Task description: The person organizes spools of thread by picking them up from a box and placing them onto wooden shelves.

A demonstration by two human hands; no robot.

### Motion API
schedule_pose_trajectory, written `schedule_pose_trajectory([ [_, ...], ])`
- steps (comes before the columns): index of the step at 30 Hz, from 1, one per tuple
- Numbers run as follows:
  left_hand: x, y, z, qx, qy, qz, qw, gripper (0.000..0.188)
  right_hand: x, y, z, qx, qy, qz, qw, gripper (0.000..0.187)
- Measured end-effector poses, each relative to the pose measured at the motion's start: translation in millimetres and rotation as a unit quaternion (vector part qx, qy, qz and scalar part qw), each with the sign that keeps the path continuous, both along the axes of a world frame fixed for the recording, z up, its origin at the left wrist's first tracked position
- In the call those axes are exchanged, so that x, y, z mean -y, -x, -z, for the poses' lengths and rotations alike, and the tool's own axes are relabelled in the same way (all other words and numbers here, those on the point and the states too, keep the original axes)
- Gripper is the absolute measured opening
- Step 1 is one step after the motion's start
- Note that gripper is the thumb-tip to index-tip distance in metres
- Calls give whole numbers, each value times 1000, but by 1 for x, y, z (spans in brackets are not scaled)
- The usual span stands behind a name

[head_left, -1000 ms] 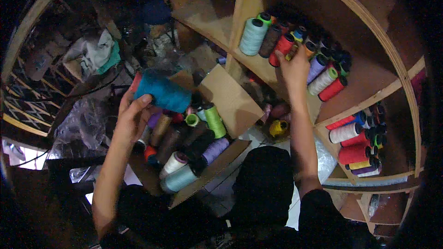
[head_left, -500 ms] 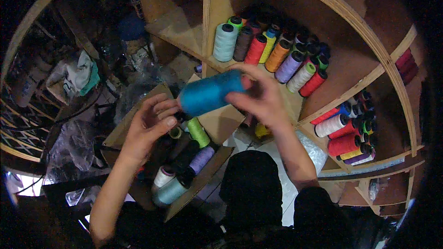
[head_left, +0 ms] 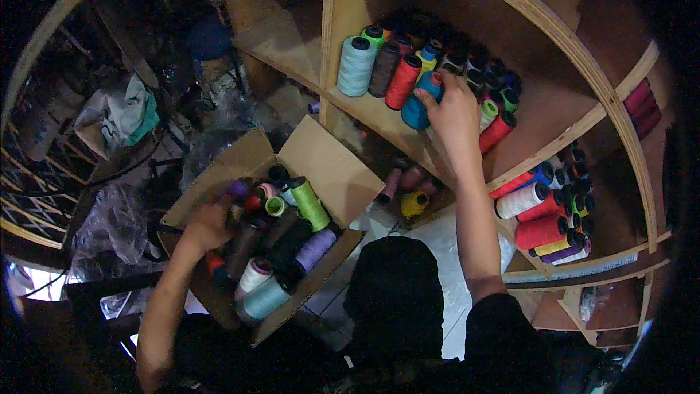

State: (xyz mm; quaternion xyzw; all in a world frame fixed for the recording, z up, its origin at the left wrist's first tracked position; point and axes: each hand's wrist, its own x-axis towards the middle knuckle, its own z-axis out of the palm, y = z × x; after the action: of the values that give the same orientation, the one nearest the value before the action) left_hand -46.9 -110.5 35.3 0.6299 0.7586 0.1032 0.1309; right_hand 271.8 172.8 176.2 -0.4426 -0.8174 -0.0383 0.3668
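Observation:
My right hand (head_left: 453,113) is closed round the top of a blue thread spool (head_left: 415,114), which stands at the front of the wooden shelf beside a red spool (head_left: 402,84). My left hand (head_left: 208,225) is down in the open cardboard box (head_left: 328,164), at its left side, near a dark brown spool (head_left: 243,248) and a purple spool (head_left: 238,190). Its fingers are smeared and partly hidden, so any hold cannot be seen. Also in the box are a lime green spool (head_left: 311,206), a lilac one (head_left: 316,250), a white one (head_left: 254,277) and a pale grey-blue one (head_left: 265,299).
More spools crowd the shelf behind, among them a pale aqua spool (head_left: 355,67). Lying spools fill a lower compartment (head_left: 539,201) at right. A yellow spool (head_left: 415,205) lies beneath the shelf. A wooden divider (head_left: 329,36) rises upright. Clear plastic wrap (head_left: 117,226) lies left of the box.
The blue spool went from between both hands over the box to the shelf front, carried by my right hand. My left hand let go of it and dropped left into the box.

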Motion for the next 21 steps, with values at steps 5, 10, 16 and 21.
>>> schedule_pose_trajectory([
  [5,-11,-12,-22,93,94,-79,988,56,10,-1,1,-14,-34,57,998,45],
  [10,-2,6,-60,300,-95,-95,944,51,45,-7,-14,-84,-21,-41,995,49],
  [16,-47,-88,-153,543,-233,-139,794,53,103,-1,9,-68,282,-381,878,42],
  [21,-81,-137,-156,529,-209,-45,821,50,115,-18,16,-269,383,-254,846,50],
])
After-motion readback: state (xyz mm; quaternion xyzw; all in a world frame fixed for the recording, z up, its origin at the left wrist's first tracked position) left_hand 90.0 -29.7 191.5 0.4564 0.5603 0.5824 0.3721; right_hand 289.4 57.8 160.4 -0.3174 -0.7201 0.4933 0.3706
